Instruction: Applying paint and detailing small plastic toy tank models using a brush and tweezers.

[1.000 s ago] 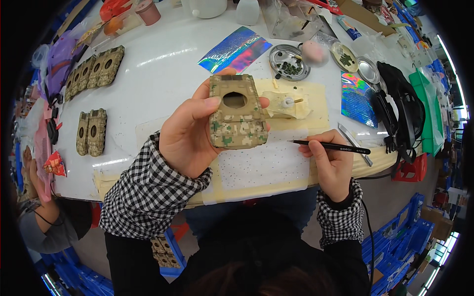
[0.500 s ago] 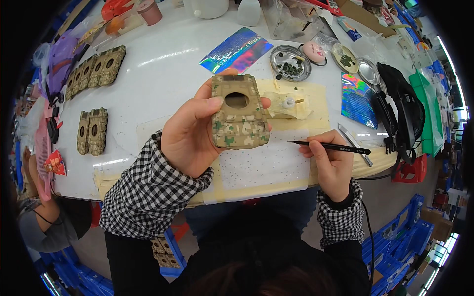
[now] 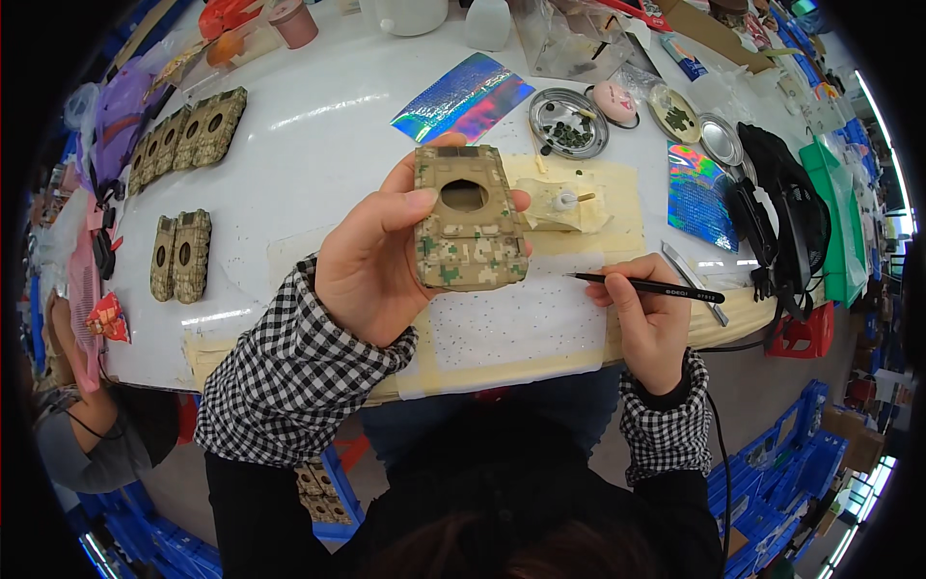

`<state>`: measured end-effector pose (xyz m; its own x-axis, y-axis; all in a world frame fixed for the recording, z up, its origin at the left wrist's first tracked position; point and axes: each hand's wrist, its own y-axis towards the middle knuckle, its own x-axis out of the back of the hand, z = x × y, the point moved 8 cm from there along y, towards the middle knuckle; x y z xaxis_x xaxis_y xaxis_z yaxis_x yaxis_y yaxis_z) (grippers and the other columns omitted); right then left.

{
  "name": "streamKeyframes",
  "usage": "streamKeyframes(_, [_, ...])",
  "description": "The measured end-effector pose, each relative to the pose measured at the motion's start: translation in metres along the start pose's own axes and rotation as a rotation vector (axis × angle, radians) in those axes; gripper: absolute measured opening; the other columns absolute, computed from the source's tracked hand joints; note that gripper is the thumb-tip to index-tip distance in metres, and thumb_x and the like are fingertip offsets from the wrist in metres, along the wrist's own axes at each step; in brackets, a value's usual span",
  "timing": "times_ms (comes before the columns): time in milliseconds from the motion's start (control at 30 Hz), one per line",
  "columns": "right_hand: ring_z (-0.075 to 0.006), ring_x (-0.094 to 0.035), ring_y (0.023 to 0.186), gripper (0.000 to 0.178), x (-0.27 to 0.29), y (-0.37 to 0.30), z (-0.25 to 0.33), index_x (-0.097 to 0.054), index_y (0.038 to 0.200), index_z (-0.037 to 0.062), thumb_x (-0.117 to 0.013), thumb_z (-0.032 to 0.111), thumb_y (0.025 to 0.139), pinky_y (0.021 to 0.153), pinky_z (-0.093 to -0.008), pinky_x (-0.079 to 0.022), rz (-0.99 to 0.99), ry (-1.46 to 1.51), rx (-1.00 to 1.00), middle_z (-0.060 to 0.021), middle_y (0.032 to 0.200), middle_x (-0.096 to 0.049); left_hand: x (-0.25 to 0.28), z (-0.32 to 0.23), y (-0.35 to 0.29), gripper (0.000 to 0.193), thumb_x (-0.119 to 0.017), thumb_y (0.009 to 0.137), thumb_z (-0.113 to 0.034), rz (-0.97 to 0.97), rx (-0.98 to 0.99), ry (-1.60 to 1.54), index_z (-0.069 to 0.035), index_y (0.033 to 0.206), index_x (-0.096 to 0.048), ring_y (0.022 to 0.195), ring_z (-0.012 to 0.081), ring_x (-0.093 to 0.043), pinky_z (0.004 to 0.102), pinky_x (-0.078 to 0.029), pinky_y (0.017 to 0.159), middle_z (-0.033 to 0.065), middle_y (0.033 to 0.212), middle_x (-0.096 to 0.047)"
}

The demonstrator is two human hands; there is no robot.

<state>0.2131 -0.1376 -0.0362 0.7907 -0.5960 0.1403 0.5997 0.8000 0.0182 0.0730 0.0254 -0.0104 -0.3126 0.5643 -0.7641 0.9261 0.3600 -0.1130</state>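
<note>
Black-and-white checked sleeves (image 3: 289, 376) cover both forearms. Left hand (image 3: 371, 256): curled around a camouflage-patterned model hull (image 3: 471, 256), thumb on its upper face beside the round opening; hull held above the white table (image 3: 309, 183). Right hand (image 3: 648, 323): fingers pinched on a slim black tool (image 3: 666, 288), its tip apart from the hull, over a speckled white sheet (image 3: 521, 333). Farther out: metal dish (image 3: 558, 102) containing dark green pieces (image 3: 567, 137).

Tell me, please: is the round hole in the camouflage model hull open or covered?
Open: nothing lies over the round hole in the camouflage model hull, held in the left hand, and the hollow inside shows through.
</note>
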Motion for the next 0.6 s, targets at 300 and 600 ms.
streamKeyframes(300, [-0.0121, -0.063, 0.079, 0.008, -0.0007, 0.0000, 0.0000, -0.057, 0.094, -0.0049, -0.058, 0.003, 0.092, 0.072, -0.0229, -0.051, 0.009, -0.005, 0.000, -0.0091, 0.086, -0.064, 0.0038, 0.0014, 0.0008, 0.051, -0.047, 0.089, -0.020, 0.005, 0.004, -0.093, -0.010, 0.137, -0.031, 0.113, 0.0422, -0.056, 0.0484, -0.048, 0.096, 0.0284, 0.128, -0.050])
streamKeyframes(600, [-0.0114, -0.063, 0.077, 0.009, -0.0007, -0.0001, 0.0007, -0.056, 0.093, -0.0044, -0.057, 0.004, 0.093, 0.072, -0.0228, -0.051, 0.011, -0.007, 0.005, -0.0090, 0.085, -0.064, 0.0027, 0.0012, 0.0007, 0.055, -0.047, 0.089, -0.023, -0.002, 0.006, -0.062, -0.006, 0.139, -0.030, 0.119, 0.0403, -0.052, 0.0483, -0.047, 0.097, 0.0291, 0.131, -0.046])
